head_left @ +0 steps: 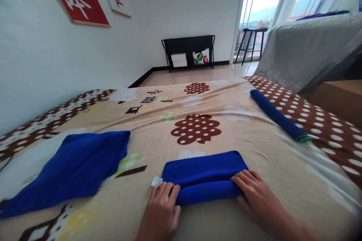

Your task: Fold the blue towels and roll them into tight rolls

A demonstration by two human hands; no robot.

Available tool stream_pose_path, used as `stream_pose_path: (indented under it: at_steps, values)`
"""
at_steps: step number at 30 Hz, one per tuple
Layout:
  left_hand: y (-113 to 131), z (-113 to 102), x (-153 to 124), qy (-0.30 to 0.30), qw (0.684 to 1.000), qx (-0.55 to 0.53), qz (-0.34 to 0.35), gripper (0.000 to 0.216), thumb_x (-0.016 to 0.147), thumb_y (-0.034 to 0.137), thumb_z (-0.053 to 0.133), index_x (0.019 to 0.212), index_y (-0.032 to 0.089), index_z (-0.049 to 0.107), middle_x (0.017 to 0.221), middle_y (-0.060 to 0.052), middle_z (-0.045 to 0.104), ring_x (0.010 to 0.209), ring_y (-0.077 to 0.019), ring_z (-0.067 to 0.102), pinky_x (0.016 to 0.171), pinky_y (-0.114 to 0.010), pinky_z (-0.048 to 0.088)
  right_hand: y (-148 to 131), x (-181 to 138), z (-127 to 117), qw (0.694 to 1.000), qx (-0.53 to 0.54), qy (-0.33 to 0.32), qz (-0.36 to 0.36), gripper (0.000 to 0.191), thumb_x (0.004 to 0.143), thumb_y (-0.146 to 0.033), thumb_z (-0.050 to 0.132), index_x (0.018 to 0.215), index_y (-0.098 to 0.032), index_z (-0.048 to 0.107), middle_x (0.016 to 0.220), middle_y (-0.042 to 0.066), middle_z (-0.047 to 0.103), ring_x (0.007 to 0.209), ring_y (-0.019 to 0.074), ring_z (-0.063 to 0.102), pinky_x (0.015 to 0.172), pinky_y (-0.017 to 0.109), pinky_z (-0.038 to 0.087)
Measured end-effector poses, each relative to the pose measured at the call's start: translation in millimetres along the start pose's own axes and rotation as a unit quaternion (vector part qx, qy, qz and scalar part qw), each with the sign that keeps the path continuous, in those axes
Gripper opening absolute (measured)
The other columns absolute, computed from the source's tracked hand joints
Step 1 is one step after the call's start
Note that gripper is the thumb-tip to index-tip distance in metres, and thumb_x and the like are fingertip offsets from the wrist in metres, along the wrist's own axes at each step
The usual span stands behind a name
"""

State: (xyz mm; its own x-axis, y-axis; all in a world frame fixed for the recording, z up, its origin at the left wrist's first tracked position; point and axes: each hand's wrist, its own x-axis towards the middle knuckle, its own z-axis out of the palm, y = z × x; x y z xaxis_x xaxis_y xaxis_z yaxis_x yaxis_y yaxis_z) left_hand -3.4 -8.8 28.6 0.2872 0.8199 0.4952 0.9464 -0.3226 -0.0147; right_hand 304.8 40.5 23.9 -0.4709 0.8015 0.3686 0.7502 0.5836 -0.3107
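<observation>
A blue towel (204, 171) lies folded on the patterned bedspread (243, 135) right in front of me, its near edge rolled into a thick tube. My left hand (161, 208) grips the left end of that roll, fingers curled over it. My right hand (254, 192) presses on the right end, fingers bent over the roll. A small white tag (156, 181) sticks out at the towel's left corner.
A second blue towel (70, 167) lies loosely spread at the left. A fully rolled blue towel (278, 116) rests at the right on the bed. Beyond the bed are a black shelf (189, 51), a stool (252, 41) and a grey-covered piece of furniture (308, 51).
</observation>
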Motion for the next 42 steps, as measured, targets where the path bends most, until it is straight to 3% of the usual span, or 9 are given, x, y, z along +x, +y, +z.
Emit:
stream_pose_path:
  at_steps: [4,8,12,17,22,26,34,39,42]
  values:
    - [23.7,6.0,22.8,0.01,0.999,0.047,-0.013,0.042,0.074,0.004,0.046,0.109,0.015,0.067,0.104,-0.009,0.072,0.098,-0.0261,0.062,0.097,-0.045,0.039,-20.7,12.2,16.8,0.991,-0.087,0.095,-0.043,0.055,0.079,-0.005,0.041,0.13,-0.016,0.059,0.128,0.01,0.063,0.119,0.0244,0.055,0.103,0.044,0.037]
    - [37.6,10.0,33.3,-0.003,0.996,0.009,0.094,0.056,0.082,0.008,0.048,0.137,0.015,0.052,0.135,-0.006,0.063,0.125,-0.0208,0.053,0.108,-0.037,0.034,-30.5,22.4,21.8,0.985,-0.106,0.054,-0.125,0.059,0.085,-0.008,0.042,0.144,-0.019,0.047,0.146,0.004,0.05,0.135,0.019,0.045,0.109,0.038,0.035]
    - [13.4,9.4,15.7,-0.045,0.99,0.053,0.121,0.059,0.09,0.02,0.051,0.149,0.018,0.038,0.15,-0.005,0.049,0.138,-0.0188,0.043,0.115,-0.035,0.026,-3.7,9.7,13.7,0.981,-0.144,0.012,-0.132,0.062,0.093,-0.022,0.049,0.153,-0.02,0.033,0.155,0.004,0.038,0.14,0.0183,0.04,0.112,0.038,0.035]
    - [-11.2,3.2,-5.6,-0.042,0.99,0.073,0.112,0.059,0.09,0.024,0.055,0.147,0.017,0.041,0.149,-0.008,0.05,0.138,-0.0216,0.044,0.118,-0.038,0.024,26.5,-12.1,4.8,0.98,-0.161,0.016,-0.113,0.063,0.096,-0.031,0.051,0.154,-0.019,0.03,0.153,0.005,0.04,0.14,0.0195,0.041,0.113,0.04,0.035]
    - [27.8,1.2,21.5,0.005,0.997,0.046,0.061,0.049,0.089,0.02,0.052,0.137,0.015,0.054,0.144,-0.011,0.056,0.133,-0.0248,0.05,0.115,-0.043,0.026,-8.9,9.0,14.5,0.986,-0.141,0.053,-0.073,0.052,0.096,-0.037,0.053,0.143,-0.015,0.047,0.147,0.01,0.049,0.136,0.0255,0.046,0.112,0.048,0.036]
    - [49.0,8.0,47.6,-0.049,0.994,-0.018,0.098,0.051,0.09,0.019,0.049,0.14,0.015,0.049,0.141,-0.007,0.058,0.129,-0.0208,0.054,0.107,-0.038,0.039,-31.2,31.5,24.7,0.994,-0.07,0.024,-0.08,0.043,0.099,-0.036,0.05,0.139,-0.019,0.052,0.143,0.006,0.054,0.132,0.0209,0.05,0.11,0.042,0.04]
    - [-28.4,9.0,15.9,-0.038,0.996,0.072,0.026,0.045,0.095,0.036,0.05,0.137,0.018,0.053,0.134,-0.01,0.064,0.123,-0.0255,0.059,0.104,-0.046,0.041,33.2,12.6,6.6,0.988,-0.152,0.024,-0.035,0.054,0.098,-0.048,0.048,0.144,-0.019,0.046,0.144,0.009,0.053,0.133,0.026,0.049,0.109,0.052,0.036]
    - [13.8,3.3,45.5,-0.079,0.993,0.002,0.091,0.046,0.096,0.026,0.047,0.141,0.016,0.05,0.138,-0.01,0.061,0.128,-0.022,0.056,0.108,-0.042,0.042,-9.1,33.5,13.5,0.996,-0.073,-0.009,-0.056,0.049,0.099,-0.046,0.048,0.141,-0.022,0.05,0.141,0.006,0.056,0.129,0.0223,0.052,0.108,0.045,0.039]
    - [14.9,11.0,59.7,-0.13,0.987,-0.038,0.084,0.043,0.099,0.033,0.044,0.138,0.018,0.052,0.136,-0.009,0.063,0.124,-0.0206,0.06,0.098,-0.039,0.051,-6.3,43.6,18.1,0.997,-0.058,-0.042,-0.041,0.052,0.099,-0.053,0.045,0.14,-0.022,0.052,0.139,0.006,0.058,0.127,0.0229,0.055,0.105,0.046,0.044]
